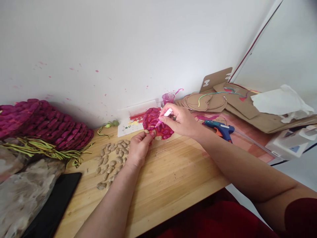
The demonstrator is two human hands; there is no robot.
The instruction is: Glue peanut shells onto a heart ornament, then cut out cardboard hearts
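Observation:
My left hand (138, 147) pinches a small tan peanut shell (153, 133) between its fingertips. My right hand (180, 119) grips a white-handled brush (166, 114) whose pink tip touches that shell. Just behind both hands lies a heap of shells painted magenta (151, 119) on a paper sheet (130, 123). A scatter of unpainted peanut shells (111, 159) lies on the wooden table (170, 178) left of my left wrist.
A pink paint cup (168, 98) stands against the splattered wall. A blue glue gun (219, 128) lies to the right, with cardboard cut-outs (206, 101) and white paper (279, 100) beyond. At left are a big magenta shell piece (39, 120), yellow-green strands (44, 148) and a black tablet (55, 205).

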